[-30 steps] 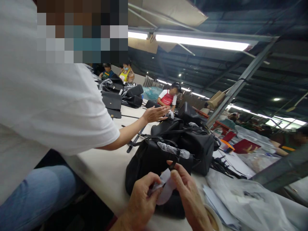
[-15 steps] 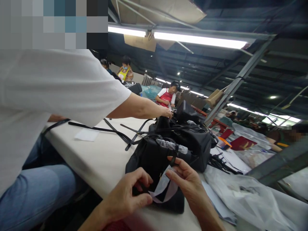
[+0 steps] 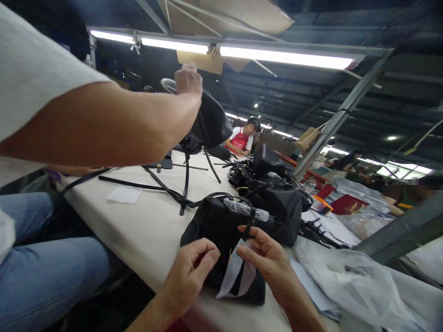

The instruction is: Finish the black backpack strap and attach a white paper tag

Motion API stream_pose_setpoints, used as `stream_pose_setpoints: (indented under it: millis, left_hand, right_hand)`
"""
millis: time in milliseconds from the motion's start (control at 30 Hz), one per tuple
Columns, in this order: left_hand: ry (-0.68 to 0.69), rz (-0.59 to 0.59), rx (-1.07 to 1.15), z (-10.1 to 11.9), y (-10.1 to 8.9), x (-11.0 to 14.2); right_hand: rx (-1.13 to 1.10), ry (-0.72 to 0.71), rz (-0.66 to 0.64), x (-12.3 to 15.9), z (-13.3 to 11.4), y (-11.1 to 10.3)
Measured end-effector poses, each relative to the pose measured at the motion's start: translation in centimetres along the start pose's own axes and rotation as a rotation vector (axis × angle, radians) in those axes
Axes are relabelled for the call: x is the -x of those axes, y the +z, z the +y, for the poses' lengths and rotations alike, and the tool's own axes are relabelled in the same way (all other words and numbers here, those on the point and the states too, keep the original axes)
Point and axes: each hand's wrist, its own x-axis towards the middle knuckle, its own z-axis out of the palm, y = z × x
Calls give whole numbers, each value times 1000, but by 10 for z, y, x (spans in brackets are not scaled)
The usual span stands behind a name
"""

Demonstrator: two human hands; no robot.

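Note:
A black handbag [image 3: 211,221] stands on the table in front of me, its handle partly wrapped in clear plastic film [image 3: 247,208]. My right hand [image 3: 265,256] is at the bag's front. Its thumb and fingers pinch a thin white strip [image 3: 231,272], which hangs down in a bent loop over the black surface. The forefinger of that hand lies by a short black strap [image 3: 249,221]. My left hand [image 3: 195,267] is closed at the bag's left side, thumb against forefinger. Whatever lies between those fingertips, if anything, is too small to make out.
On my left, a co-worker's arm [image 3: 138,124] holds up another black bag [image 3: 211,120]. More black bags [image 3: 277,203] stand behind mine. Long black straps [image 3: 166,186] and a white sheet [image 3: 124,194] lie on the table [image 3: 138,240]. Clear plastic [image 3: 360,281] lies at right.
The co-worker's arm has drawn back leftward and up, lifting a black bag off the table. My left hand's fingers have closed, and the white strip's lower end hangs apart from them.

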Motion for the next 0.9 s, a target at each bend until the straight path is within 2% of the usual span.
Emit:
stream_pose_setpoints:
  millis: [100, 167, 233, 300, 367, 400, 500, 567, 633, 767, 900]
  left_hand:
    - [-150, -209, 89, 7, 6, -27]
    - [-184, -286, 131, 4, 17, -41]
    - [-189, -304, 174, 1, 29, -50]
    - [-205, -313, 226, 0, 39, -54]
    - [-222, -297, 295, 1, 47, -55]
    - [-232, -275, 336, 1, 50, -56]
    - [-251, -177, 436, 0, 59, -57]
    - [-250, -121, 468, -1, 64, -57]
    - [-224, -95, 479, 0, 68, -56]
    - [-197, -105, 500, 4, 73, -53]
    - [-192, -36, 501, 3, 75, -52]
  right_hand:
    - [35, -4, -27, 0, -6, -1]
    - [51, -7, -17, 1, -9, -2]
    - [50, -20, 68, 6, -9, -6]
    - [-18, -43, 220, 14, -2, -11]
    - [-185, -38, 340, 24, 11, -16]
    - [-297, -13, 358, 29, 20, -18]
    - [-602, 138, 289, 45, 48, -18]
    - [-713, 220, 212, 53, 63, -12]
    - [-781, 269, 181, 59, 72, -4]
    - [-814, 323, 286, 67, 80, 4]
    - [-799, 320, 351, 76, 90, 2]
